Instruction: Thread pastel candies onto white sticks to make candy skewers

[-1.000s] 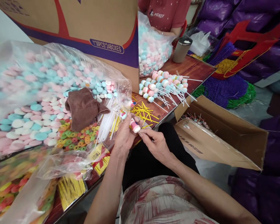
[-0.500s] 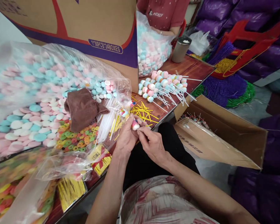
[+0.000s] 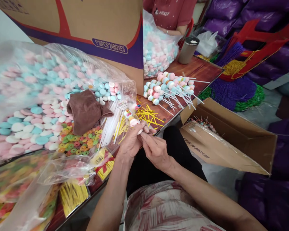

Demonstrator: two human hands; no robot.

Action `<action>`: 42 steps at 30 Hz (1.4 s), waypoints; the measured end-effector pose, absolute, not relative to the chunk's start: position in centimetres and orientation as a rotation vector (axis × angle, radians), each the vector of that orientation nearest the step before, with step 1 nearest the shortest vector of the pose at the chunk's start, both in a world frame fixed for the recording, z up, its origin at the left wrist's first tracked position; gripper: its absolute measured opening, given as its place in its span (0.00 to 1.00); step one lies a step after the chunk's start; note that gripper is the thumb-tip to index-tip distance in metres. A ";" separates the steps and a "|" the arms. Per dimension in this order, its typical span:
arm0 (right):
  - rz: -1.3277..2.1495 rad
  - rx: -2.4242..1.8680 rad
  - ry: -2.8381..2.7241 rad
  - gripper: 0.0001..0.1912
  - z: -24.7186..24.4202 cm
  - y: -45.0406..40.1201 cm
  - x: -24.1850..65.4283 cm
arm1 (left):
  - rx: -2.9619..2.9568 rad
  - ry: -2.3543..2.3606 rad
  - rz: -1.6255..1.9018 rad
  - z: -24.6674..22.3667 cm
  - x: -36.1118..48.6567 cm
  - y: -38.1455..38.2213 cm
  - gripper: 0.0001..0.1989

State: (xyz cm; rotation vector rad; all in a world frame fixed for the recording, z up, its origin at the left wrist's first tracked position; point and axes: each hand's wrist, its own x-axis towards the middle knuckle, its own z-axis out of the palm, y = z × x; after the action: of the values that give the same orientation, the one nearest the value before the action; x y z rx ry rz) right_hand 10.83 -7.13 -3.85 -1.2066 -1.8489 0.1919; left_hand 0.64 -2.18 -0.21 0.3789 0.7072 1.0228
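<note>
A marshmallow skewer (image 3: 133,121) in a clear printed wrapper slants up and away from my hands, over the table's near edge. My left hand (image 3: 131,141) is closed around its lower part, thumb and fingers pressing on it. At the lower end, the fingertips of my right hand (image 3: 156,148) pinch together against it; the exact spot they grip is hidden. Just beyond my fingers lie loose yellow twist ties (image 3: 149,115). White sticks (image 3: 110,123) are bundled to the left, near a brown cloth (image 3: 85,112) and ring gummies (image 3: 80,141).
Finished marshmallow skewers (image 3: 170,86) are piled on the table, beside a large carton (image 3: 86,29). A big bag of marshmallows (image 3: 50,73) covers the left side. An open cardboard box (image 3: 240,131) stands low at right. A co-worker in a red shirt (image 3: 170,12) sits opposite, near a tumbler (image 3: 188,50).
The skewer has shifted within my hands, so that more of its wrapped upper part shows above my left hand. My right fingertips have moved slightly left and stay pinched at its lower end.
</note>
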 end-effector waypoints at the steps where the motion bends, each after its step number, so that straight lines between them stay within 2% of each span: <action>1: 0.244 -1.216 -1.811 0.17 -3.7 -7.2 10.7 | 0.392 0.700 1.005 -0.3 0.5 -2.3 0.08; 3: 0.392 -1.218 -1.689 0.17 -3.2 -7.2 10.5 | 0.404 0.689 0.968 -0.4 0.3 -2.5 0.07; 7: 0.564 -1.166 -1.525 0.16 -2.5 -7.3 10.8 | 0.393 0.713 0.988 -0.1 -0.1 -2.5 0.13; 12: 0.470 -1.166 -1.622 0.16 -3.0 -7.1 11.3 | 0.302 0.831 1.250 0.2 -0.3 -1.5 0.10; 18: 0.271 -1.189 -1.779 0.16 -3.3 -7.2 11.4 | 0.199 0.793 1.281 0.0 0.0 -1.1 0.08; 23: 0.350 -1.159 -1.752 0.22 -3.3 -7.4 11.2 | 0.225 0.765 1.339 -0.3 0.4 -1.4 0.09; 31: 0.427 -1.136 -1.989 0.23 -3.7 -6.8 12.1 | 0.275 0.832 1.303 -0.5 0.4 -1.8 0.10; 37: 0.591 -1.161 -1.757 0.20 -2.7 -6.2 12.0 | 0.322 0.712 1.221 -0.8 0.7 -2.2 0.08; 42: 0.552 -1.285 -1.491 0.09 -2.4 -6.5 11.2 | 0.262 0.687 1.206 -0.6 1.2 -2.4 0.07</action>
State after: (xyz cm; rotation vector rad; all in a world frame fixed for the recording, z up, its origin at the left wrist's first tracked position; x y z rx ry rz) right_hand 11.22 -6.52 -2.42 -1.2855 -1.4909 0.5519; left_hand 1.24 -2.44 -0.56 0.2622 0.6874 1.2056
